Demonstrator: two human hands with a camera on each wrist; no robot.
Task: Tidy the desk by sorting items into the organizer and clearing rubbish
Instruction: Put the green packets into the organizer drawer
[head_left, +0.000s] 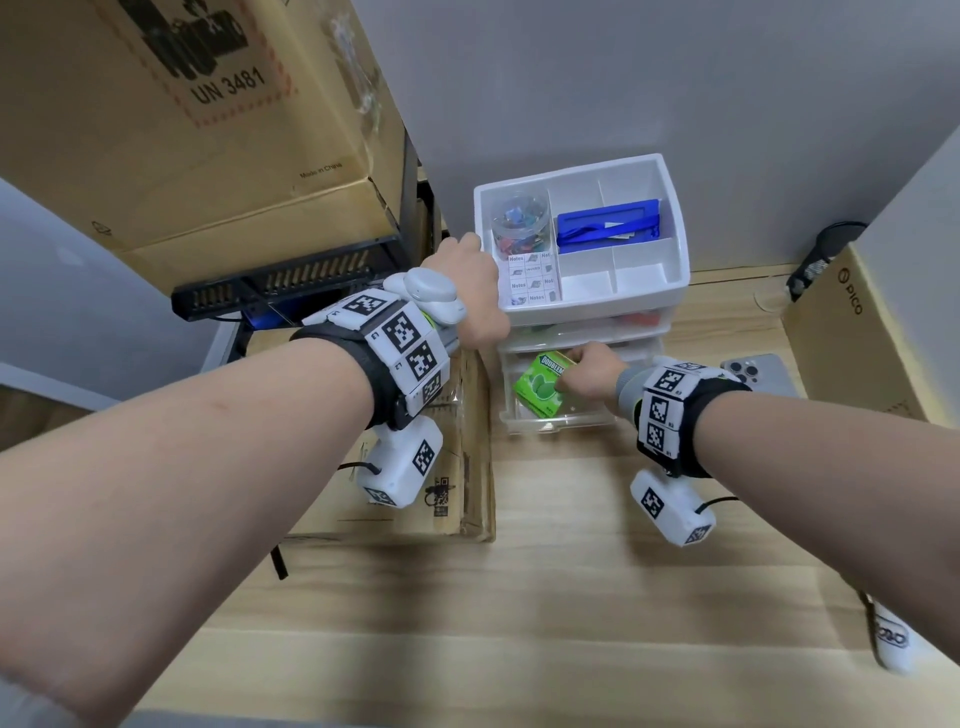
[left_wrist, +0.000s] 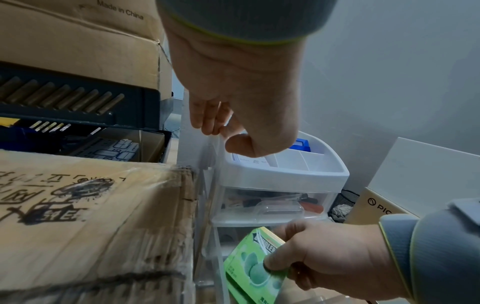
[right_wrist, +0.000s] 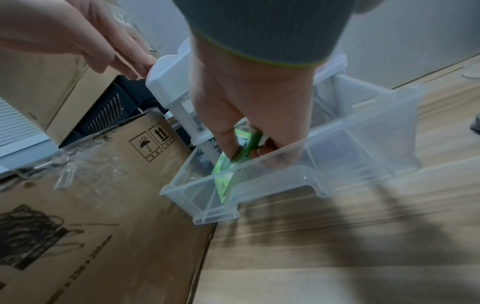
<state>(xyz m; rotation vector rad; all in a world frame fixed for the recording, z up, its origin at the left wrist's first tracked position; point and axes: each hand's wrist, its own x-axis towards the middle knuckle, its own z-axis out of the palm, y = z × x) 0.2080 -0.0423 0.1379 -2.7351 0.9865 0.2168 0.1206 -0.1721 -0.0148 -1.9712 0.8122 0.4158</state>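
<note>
A white desk organizer (head_left: 681, 244) with clear drawers stands against the wall. Its lowest clear drawer (head_left: 550, 425) is pulled out. My right hand (head_left: 566, 375) reaches into that drawer and pinches a green gum pack (head_left: 536, 387), which stands tilted on edge inside. In the right wrist view the right hand (right_wrist: 245, 151) has its thumb and fingers on either side of the gum pack (right_wrist: 225, 176), low in the drawer (right_wrist: 280, 179). My left hand (left_wrist: 221, 134) grips the organizer's (left_wrist: 285, 176) top left rim, thumb inside the tray, fingers outside.
The top tray holds a jar of clips (head_left: 519, 223), a blue case (head_left: 608, 226) and sticky notes (head_left: 532, 280). Cardboard boxes (head_left: 447, 467) crowd the left side. A phone (head_left: 763, 375), a PICO box (head_left: 852, 332) and a black mesh cup (head_left: 821, 260) sit right.
</note>
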